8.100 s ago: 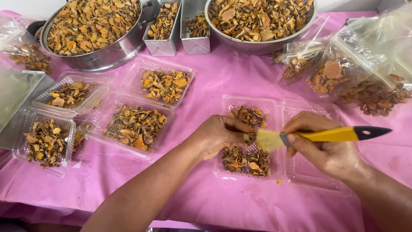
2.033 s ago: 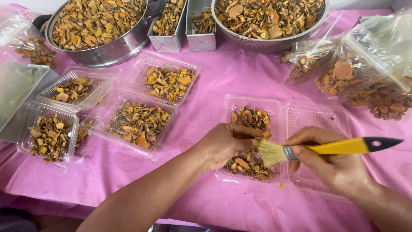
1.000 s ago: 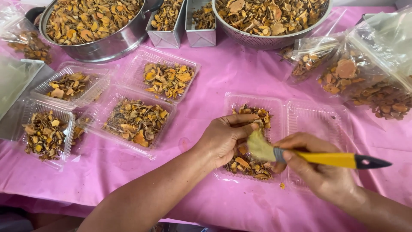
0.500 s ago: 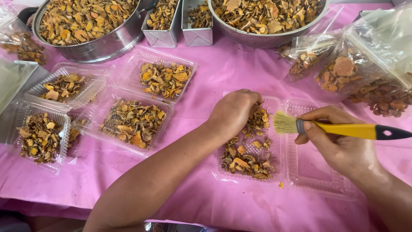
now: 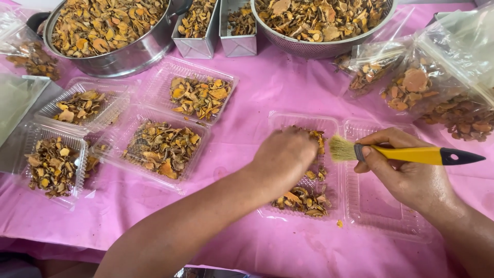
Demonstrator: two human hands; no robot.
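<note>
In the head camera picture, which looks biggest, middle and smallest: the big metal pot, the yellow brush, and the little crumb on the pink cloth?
1. The big metal pot looks largest, even though it sits farther from the camera.
2. The yellow brush, held in the right hand, looks middle-sized.
3. The little crumb on the pink cloth looks smallest by far.

bare pink cloth (image 5: 247, 110) mid-table, filled trays (image 5: 163, 149) left, bags (image 5: 432, 87) right

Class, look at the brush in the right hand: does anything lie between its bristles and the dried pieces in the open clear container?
Yes. The left hand rests over the dried pieces in the clear container, right beside the bristles of the brush held by the right hand. Only the lower pieces lie uncovered.
</note>
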